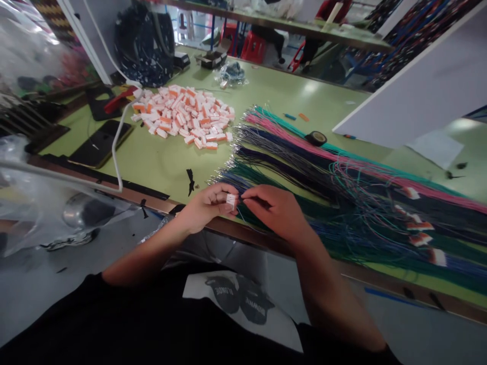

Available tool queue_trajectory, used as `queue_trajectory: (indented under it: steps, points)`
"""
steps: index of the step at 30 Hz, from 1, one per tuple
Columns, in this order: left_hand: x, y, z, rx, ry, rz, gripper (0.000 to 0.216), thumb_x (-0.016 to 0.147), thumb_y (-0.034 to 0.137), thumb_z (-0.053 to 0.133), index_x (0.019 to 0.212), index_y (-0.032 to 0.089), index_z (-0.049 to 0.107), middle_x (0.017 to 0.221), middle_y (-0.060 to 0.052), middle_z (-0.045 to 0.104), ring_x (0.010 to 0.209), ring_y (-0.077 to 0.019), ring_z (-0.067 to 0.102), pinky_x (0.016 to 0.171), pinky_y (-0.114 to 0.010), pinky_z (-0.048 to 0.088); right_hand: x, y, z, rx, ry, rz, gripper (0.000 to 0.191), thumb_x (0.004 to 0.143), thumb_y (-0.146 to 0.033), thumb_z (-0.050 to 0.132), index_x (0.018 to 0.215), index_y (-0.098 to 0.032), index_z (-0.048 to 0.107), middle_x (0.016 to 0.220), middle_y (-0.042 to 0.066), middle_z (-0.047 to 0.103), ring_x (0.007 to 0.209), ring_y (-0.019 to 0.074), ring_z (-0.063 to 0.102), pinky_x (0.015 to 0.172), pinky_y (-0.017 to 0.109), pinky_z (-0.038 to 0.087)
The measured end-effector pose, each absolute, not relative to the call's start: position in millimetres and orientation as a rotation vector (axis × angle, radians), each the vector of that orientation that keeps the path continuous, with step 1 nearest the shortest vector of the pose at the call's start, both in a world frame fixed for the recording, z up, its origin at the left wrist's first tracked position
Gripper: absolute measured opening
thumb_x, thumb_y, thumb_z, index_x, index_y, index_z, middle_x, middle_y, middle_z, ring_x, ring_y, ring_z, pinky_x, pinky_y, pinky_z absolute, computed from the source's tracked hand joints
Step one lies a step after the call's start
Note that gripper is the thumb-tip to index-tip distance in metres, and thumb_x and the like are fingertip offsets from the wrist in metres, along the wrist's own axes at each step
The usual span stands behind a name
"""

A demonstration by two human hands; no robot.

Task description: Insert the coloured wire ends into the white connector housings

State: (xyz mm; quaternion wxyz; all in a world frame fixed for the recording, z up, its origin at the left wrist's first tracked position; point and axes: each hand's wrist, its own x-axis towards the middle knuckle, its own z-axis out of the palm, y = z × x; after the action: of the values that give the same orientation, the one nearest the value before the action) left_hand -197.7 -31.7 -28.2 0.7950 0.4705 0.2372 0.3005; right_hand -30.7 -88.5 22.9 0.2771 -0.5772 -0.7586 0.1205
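At the table's near edge my left hand [207,205] is closed around a small white connector [231,201]. My right hand [274,208] pinches a thin wire right beside it, fingertips almost touching the connector. Behind both hands lie fanned bundles of coloured wires [304,167] in pink, teal, blue, purple and green, their bare ends pointing left. Farther back sits a heap of several white and orange connectors [184,117]. Finished connectors with wires attached [418,228] lie on the bundles at the right.
A green table [160,162] holds a roll of black tape [315,138], a black tray [101,144] and a white cable [117,142]. A white board [418,86] leans at the right. Clear plastic bags [34,213] hang at the left.
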Motion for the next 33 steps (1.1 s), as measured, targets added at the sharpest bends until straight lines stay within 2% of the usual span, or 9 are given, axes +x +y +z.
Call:
queue_trajectory:
  steps: [8,15,22,33]
  points:
    - [-198.9,-28.9,-30.9,0.968,0.462,0.648,0.025,0.066,0.007,0.065,0.088,0.016,0.056,0.070,0.003,0.063,0.062,-0.0094,0.063,0.063,-0.022,0.052,-31.6,-96.6,15.8,-1.601,-1.846,0.262,0.013,0.077,-0.022,0.053,0.069,-0.019,0.063,0.067,0.000,0.062,0.059,0.0101,0.053,0.055,0.022,0.038]
    - [-198.9,-29.0,-28.2,1.001,0.499,0.654,0.022,0.067,0.006,0.064,0.086,0.015,0.056,0.069,0.002,0.062,0.062,-0.0095,0.063,0.064,-0.022,0.052,-34.6,-98.5,12.6,-1.704,-1.868,0.176,0.016,0.073,-0.021,0.050,0.060,-0.020,0.060,0.058,-0.001,0.055,0.054,0.0097,0.048,0.054,0.023,0.033]
    - [-198.2,-29.5,-29.9,1.006,0.496,0.660,0.024,0.068,0.008,0.064,0.088,0.015,0.056,0.069,0.003,0.062,0.061,-0.0086,0.062,0.064,-0.022,0.052,-38.7,-96.6,10.3,-1.734,-1.873,0.162,0.017,0.072,-0.022,0.049,0.061,-0.019,0.061,0.058,-0.001,0.057,0.055,0.0104,0.048,0.053,0.024,0.032]
    - [-196.8,-32.5,-25.6,1.047,0.555,0.682,0.022,0.065,0.010,0.066,0.084,0.016,0.057,0.066,0.003,0.060,0.062,-0.0090,0.059,0.066,-0.024,0.052,-42.6,-94.9,9.5,-1.759,-1.809,0.343,0.019,0.074,-0.023,0.048,0.061,-0.021,0.061,0.061,0.000,0.062,0.059,0.0126,0.053,0.055,0.024,0.034]
